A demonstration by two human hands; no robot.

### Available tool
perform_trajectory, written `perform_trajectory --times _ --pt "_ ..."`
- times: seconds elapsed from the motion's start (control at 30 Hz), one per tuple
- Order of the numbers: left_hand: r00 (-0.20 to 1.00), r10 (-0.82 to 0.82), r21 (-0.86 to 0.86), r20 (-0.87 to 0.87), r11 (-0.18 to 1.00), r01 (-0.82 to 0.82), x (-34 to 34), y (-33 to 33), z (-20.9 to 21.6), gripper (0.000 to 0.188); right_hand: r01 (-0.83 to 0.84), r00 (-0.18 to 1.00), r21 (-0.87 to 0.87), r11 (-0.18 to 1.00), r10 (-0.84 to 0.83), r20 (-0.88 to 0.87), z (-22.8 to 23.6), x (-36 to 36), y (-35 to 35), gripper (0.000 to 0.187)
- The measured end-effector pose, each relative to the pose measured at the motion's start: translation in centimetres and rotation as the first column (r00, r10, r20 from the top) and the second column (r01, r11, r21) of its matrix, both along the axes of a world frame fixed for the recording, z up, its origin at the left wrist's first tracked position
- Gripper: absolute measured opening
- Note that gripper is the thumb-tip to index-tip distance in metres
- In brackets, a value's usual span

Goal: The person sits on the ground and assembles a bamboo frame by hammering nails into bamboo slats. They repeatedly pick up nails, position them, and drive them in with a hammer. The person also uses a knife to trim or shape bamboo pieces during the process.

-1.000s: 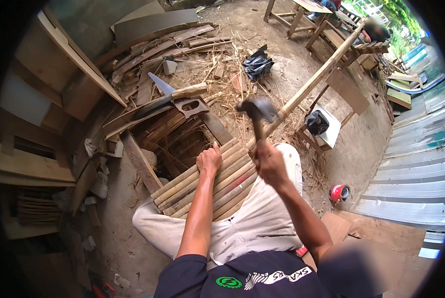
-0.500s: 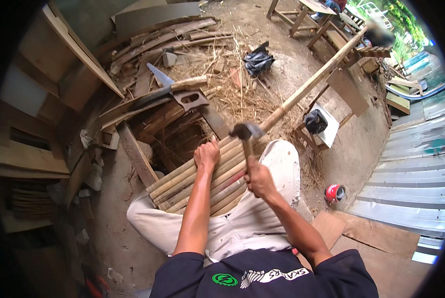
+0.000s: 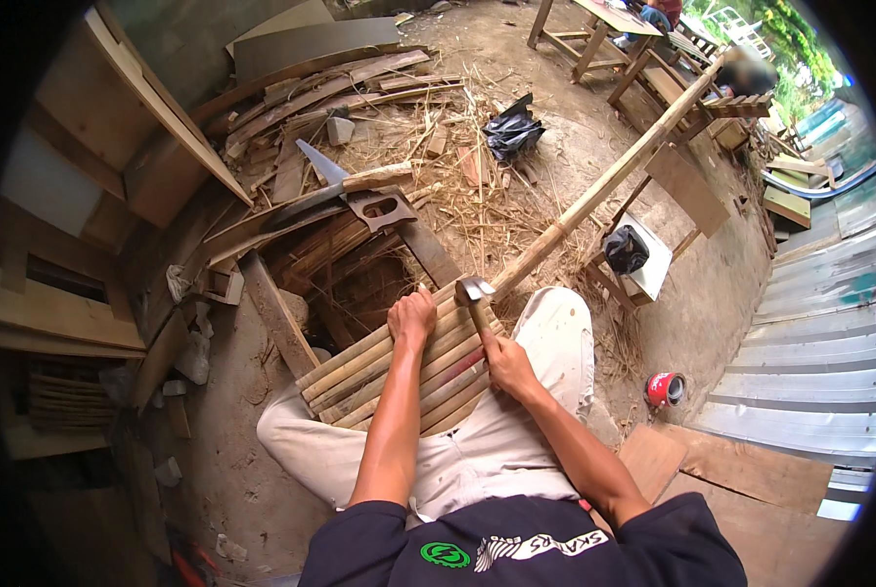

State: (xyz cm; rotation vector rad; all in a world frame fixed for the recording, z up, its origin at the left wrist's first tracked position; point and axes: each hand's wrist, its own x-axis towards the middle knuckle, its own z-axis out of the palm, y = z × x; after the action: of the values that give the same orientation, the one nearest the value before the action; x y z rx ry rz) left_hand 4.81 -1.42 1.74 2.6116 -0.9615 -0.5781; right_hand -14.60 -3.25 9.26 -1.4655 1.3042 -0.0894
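Observation:
A row of wooden or bamboo slats (image 3: 445, 383), one of them reddish, lies side by side across my lap. My right hand (image 3: 512, 366) is wrapped round the handle of a claw hammer (image 3: 474, 292), whose metal head is at the far right end of the slats. Whether the head touches them I cannot tell. On the far edge of the slats rests my left hand (image 3: 412, 316), its fingers curled together just left of the hammer head. Anything pinched in those fingers is too small to make out.
A handsaw (image 3: 377, 209) lies on a wooden frame ahead of me. A long pole (image 3: 594, 196) slants away to the far right. Scrap boards (image 3: 330, 83), a black plastic bag (image 3: 513, 130), a low stool (image 3: 648, 259) and a red can (image 3: 665, 389) stand or lie around.
The hammer has come down from above the slats to their far end, with my right hand gripping it. My left hand keeps its place on the slats. The view has shifted slightly.

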Motion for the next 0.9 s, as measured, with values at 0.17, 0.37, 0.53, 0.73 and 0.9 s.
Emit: perform_trajectory --times 0.17,0.37,0.53,0.73,0.9 --pt "0.998 -0.005 -0.032 0.068 0.999 0.007 -0.1 0.1 -1.1 0.055 0.079 0.888 0.085 0.993 -0.109 0.446 8.7 -0.4 -0.6 0.053" --pt "0.998 -0.01 -0.094 0.058 0.995 0.015 -0.1 0.1 -0.7 0.055 0.111 0.679 -0.195 0.974 0.069 0.731 11.8 1.7 -4.7 0.049" --pt "0.996 0.06 -0.235 -0.073 0.969 -0.075 0.0 1.0 -0.2 0.046 0.035 0.967 -0.357 0.933 0.059 0.249 1.8 2.4 -2.5 0.053" --pt "0.994 -0.104 -0.656 0.038 0.747 0.104 0.6 4.2 -1.6 0.024 0.09 0.932 -0.105 0.99 -0.047 0.359 -4.0 -0.2 0.9 0.059" --pt "0.97 -0.16 -0.549 0.183 0.802 0.236 2.5 9.2 -1.8 0.025 -0.039 0.985 -0.339 0.94 0.092 0.143 -2.8 -0.9 0.3 0.062"
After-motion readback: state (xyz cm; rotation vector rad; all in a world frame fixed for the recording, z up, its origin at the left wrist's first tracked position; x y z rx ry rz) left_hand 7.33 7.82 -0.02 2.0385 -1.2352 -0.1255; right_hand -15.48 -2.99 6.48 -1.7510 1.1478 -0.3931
